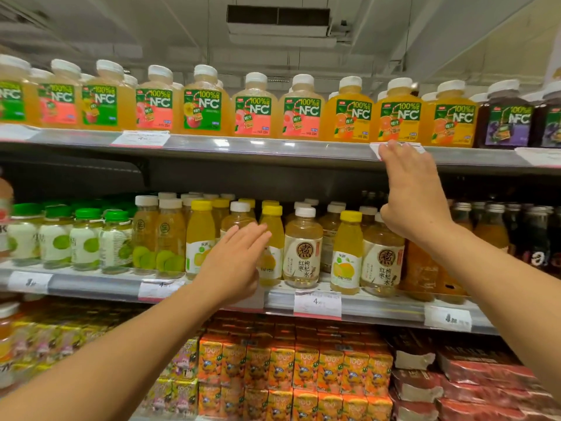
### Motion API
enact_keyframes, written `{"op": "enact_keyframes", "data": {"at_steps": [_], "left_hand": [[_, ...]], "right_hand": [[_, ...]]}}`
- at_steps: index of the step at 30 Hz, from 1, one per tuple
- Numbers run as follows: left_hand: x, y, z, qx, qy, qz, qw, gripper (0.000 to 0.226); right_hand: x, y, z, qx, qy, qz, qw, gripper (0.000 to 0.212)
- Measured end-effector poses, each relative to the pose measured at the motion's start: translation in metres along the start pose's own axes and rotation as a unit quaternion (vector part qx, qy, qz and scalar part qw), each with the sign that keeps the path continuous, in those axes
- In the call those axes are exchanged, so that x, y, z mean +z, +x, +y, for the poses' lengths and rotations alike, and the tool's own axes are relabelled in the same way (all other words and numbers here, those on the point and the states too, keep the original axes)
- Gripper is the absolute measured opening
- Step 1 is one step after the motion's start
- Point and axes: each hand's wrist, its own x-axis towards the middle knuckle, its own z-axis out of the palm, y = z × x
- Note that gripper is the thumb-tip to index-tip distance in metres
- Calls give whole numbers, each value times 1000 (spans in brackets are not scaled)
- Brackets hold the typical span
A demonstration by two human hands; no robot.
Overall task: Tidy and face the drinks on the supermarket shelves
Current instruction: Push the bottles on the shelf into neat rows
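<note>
Square NFC juice bottles (397, 117) with white caps line the top shelf, labels facing out. My right hand (416, 192) is raised flat with fingers together, its fingertips at the top shelf's front rail (258, 148), on a white price tag below an orange NFC bottle. It holds nothing. The middle shelf carries small round bottles: yellow-capped juice (347, 253) and white-capped pale tea (303, 247). My left hand (233, 262) is open and flat in front of the yellow-capped bottles there, hiding part of one, gripping nothing.
Green-capped bottles (86, 238) stand at the middle shelf's left, dark glass bottles (534, 232) at its right. Orange juice cartons (306, 369) and red packs (485, 378) fill the bottom shelf. Purple NFC bottles (505, 117) sit at the top right. Price tags hang along the shelf rails.
</note>
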Motion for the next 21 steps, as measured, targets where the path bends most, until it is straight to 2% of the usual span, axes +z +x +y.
{"op": "enact_keyframes", "data": {"at_steps": [5, 9, 12, 17, 19, 21], "left_hand": [[-14, 46, -3, -64, 15, 6, 998, 83], [-21, 56, -23, -129, 43, -22, 990, 85], [-19, 52, -33, -134, 50, -57, 988, 84], [-13, 48, -31, -145, 4, -48, 988, 86], [-14, 48, -29, -151, -17, -43, 987, 82], [-17, 47, -27, -152, -33, -13, 988, 65]], "right_hand": [[-1, 0, 1, -1, 1, -5, 1000, 98], [0, 0, 4, -8, 3, -10, 1000, 98], [0, 0, 7, -17, -3, -22, 1000, 100], [-2, -1, 10, -28, 7, -39, 999, 102], [-1, -4, 10, -29, 8, -37, 999, 102], [2, -12, 9, -28, 18, -33, 999, 101]]}}
